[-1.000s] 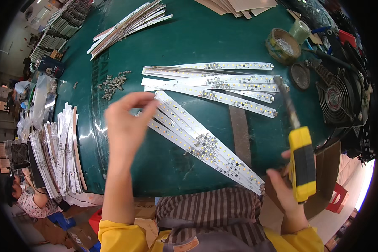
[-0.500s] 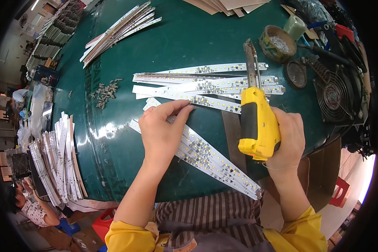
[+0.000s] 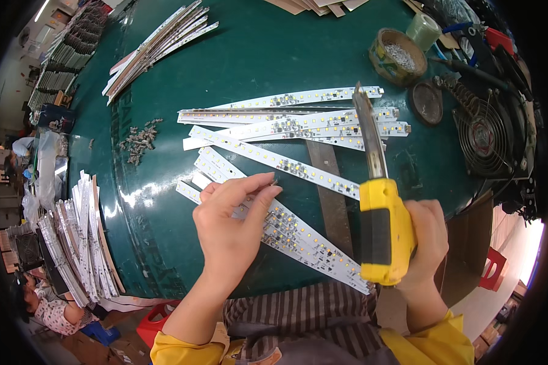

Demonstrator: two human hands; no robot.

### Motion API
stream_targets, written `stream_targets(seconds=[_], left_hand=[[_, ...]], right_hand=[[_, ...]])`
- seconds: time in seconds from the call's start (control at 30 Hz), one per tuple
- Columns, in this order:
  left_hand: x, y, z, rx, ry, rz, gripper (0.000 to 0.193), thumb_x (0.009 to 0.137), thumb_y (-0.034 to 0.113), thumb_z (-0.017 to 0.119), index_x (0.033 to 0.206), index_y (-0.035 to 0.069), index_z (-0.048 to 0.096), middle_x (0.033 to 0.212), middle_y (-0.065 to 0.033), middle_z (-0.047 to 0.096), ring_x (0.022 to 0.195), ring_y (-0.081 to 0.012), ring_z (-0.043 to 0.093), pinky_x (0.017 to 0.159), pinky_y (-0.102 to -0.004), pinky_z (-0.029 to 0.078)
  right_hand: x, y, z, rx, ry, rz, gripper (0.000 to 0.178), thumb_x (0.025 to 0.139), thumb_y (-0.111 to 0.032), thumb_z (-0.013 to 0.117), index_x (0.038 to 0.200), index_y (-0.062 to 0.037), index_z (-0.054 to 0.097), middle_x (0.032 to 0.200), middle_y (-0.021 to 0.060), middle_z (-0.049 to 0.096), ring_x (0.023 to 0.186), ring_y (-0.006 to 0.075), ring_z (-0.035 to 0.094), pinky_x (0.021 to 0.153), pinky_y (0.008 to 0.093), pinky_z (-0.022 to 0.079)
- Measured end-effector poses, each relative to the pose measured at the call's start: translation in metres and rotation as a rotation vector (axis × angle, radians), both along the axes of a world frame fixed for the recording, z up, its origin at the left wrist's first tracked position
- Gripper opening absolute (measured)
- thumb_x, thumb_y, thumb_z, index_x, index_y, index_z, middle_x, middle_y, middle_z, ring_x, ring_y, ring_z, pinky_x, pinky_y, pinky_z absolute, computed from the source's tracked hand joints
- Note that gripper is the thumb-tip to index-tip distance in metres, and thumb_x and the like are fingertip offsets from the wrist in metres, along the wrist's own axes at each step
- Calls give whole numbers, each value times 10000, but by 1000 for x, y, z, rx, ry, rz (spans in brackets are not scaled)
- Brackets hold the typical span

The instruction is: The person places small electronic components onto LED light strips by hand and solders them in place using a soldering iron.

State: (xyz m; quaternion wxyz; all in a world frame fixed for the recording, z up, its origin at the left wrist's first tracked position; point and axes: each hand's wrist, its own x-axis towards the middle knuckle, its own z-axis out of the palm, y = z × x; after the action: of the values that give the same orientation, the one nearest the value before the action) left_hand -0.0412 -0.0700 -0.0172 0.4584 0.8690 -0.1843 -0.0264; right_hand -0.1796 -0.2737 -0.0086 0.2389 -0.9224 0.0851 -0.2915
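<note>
In my right hand is a yellow and black soldering gun, its long metal tip end pointing away from me. The fingers of my left hand are pinched on a small metal piece, too small to make out fully. Under that hand, a fan of white LED strips lies on the green table. One LED strip lies slantwise just beyond my left fingertips, its right end close to the gun. Farther back rests another group of LED strips.
Small metal pieces lie in a heap at left. Bundles of strips sit at far left and near left. At right are a round tub, a small dish and a fan. A person sits at lower left.
My right hand has brought the soldering gun nearer to me. My left hand has drawn back with the small piece. One LED strip now lies more slanted, apart from the far group.
</note>
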Motion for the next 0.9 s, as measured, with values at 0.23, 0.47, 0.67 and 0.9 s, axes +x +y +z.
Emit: stream_targets(seconds=[0.23, 0.47, 0.67, 0.9], left_hand=[[2, -10, -14, 67, -227, -22, 107, 784, 71, 783, 886, 79, 749, 796, -40, 731, 668, -161, 653, 746, -295, 371], [0, -11, -16, 67, -258, -16, 120, 772, 66, 795, 881, 79, 748, 790, -43, 731, 666, -167, 651, 729, -298, 389], [0, -13, -14, 72, -266, -16, 115, 768, 58, 796, 869, 77, 744, 780, -44, 727, 666, -173, 652, 731, -306, 392], [3, -15, -8, 225, -452, -135, 149, 736, 34, 803, 865, 94, 761, 813, -15, 727, 725, -157, 648, 821, -315, 370]], right_hand=[[-24, 5, -3, 78, 47, 26, 416, 662, -111, 824, 1011, 8, 629, 816, 136, 638, 694, 293, 590, 596, 348, 474], [-27, 6, -5, 81, 25, 50, 421, 659, -112, 824, 1014, 1, 629, 854, 136, 659, 698, 297, 605, 617, 351, 491], [-28, 4, -5, 71, 18, 61, 427, 648, -106, 813, 1017, 5, 630, 847, 130, 670, 687, 293, 601, 623, 355, 493], [-28, 5, -4, 83, 14, 60, 417, 640, -104, 812, 1001, 13, 641, 856, 139, 671, 702, 294, 604, 626, 352, 486]])
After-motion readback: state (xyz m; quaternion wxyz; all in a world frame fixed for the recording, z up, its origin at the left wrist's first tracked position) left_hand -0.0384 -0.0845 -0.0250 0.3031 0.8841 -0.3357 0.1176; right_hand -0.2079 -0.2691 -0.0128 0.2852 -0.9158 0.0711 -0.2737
